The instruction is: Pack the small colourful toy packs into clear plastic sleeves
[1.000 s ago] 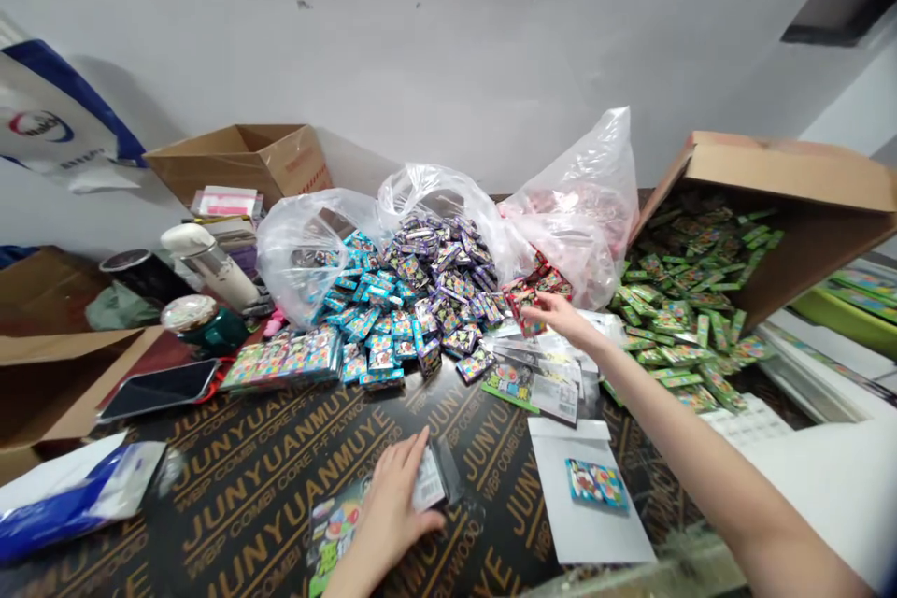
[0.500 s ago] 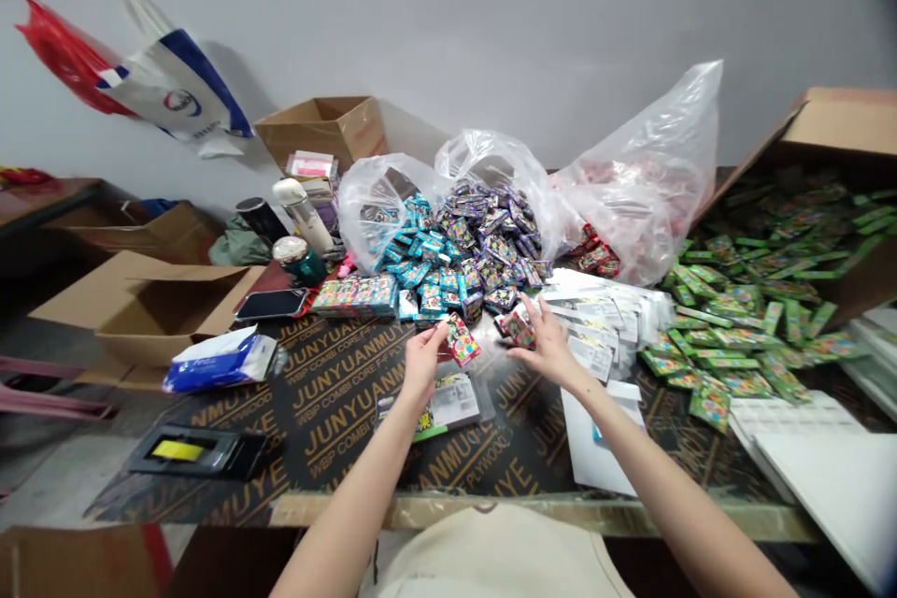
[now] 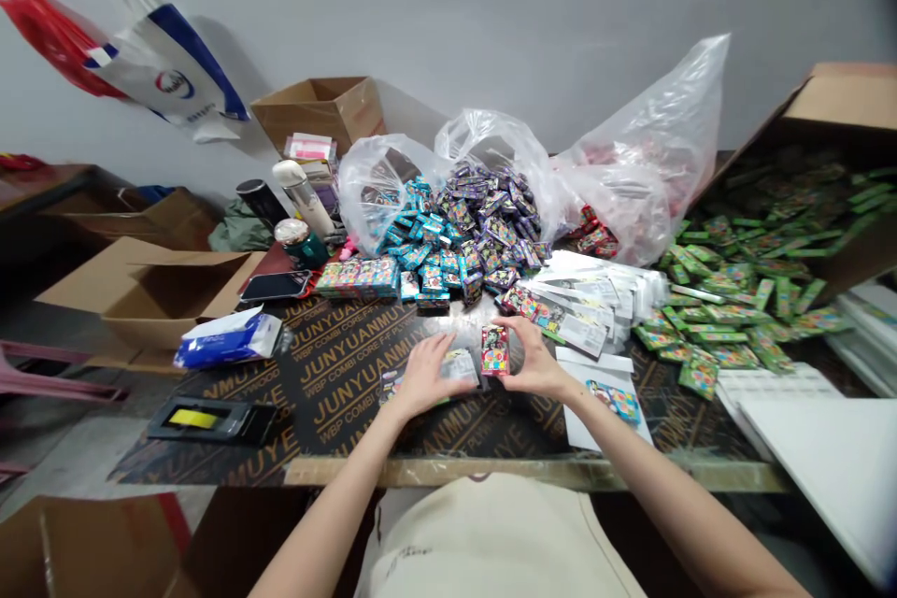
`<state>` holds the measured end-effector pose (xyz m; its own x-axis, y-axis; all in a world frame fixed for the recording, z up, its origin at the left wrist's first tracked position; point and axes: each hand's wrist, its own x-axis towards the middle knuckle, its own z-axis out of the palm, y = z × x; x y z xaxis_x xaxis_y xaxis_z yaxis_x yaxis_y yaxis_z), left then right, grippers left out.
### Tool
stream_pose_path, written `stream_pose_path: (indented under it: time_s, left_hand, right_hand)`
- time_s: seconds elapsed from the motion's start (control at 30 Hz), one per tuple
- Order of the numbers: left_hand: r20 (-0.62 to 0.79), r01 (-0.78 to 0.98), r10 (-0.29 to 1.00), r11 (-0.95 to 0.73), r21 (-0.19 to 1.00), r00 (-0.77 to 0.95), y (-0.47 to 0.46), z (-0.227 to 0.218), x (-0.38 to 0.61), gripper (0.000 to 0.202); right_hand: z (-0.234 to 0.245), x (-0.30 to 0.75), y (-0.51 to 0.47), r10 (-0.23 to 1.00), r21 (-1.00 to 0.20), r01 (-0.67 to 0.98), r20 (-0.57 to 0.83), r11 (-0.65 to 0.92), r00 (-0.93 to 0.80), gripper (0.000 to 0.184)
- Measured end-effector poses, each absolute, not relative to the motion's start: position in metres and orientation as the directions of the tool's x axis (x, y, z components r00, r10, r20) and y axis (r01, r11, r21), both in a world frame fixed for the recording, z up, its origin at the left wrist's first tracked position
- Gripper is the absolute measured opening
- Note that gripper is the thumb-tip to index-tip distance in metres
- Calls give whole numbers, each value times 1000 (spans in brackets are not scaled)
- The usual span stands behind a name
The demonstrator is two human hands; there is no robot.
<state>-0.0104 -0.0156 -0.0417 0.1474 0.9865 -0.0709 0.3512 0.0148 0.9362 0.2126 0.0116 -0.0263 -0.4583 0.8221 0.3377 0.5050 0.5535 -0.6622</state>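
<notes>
R. hand (image 3: 533,360) is gripping red box (image 3: 494,351) betw. fingers while L. hand (image 3: 426,379), fingers spread, is resting on packet (image 3: 461,368), apparently steadying it, next move prob. requiring alignment.

The left forearm (image 3: 341,491) reaches in from 7 o'clock, and the left hand (image 3: 426,376) lies palm down, fingers towards 1 o'clock, thumb spread towards 3 o'clock. The right forearm (image 3: 648,462) slants in from 5 o'clock; the right hand (image 3: 536,360) curves thumb and forefinger into a C facing 9 o'clock. The torso (image 3: 491,542) is at 6 o'clock.
</notes>
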Motion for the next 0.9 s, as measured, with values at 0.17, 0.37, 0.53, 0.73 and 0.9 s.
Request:
stream_pose_path:
  time_s: [0.17,0.37,0.53,0.73,0.9]
  left_hand:
    - [66,755,938,-314,576,339,-29,-67,-19,103]
    - [145,693,903,-405,596,404,-31,-51,-13,108]
    - [136,641,887,-417,645,441,-34,-38,-9,108]
    - [142,635,932,-334,697,333,-31,-39,-4,106]
    - [134,659,929,-342,670,345,-21,-52,5,102]
  right_hand:
    - [-45,225,5,848,-547,650,308,528,-431,67]
    - [-43,233,-7,843,-654,562,237,506,-483,79]
    - [-37,237,-7,808,-727,474,187,496,-558,94]
    - [-28,229,-24,891,-779,460,271,426,-364,87]
    - [-26,254,-20,912,-708,586,225,395,-342,61]
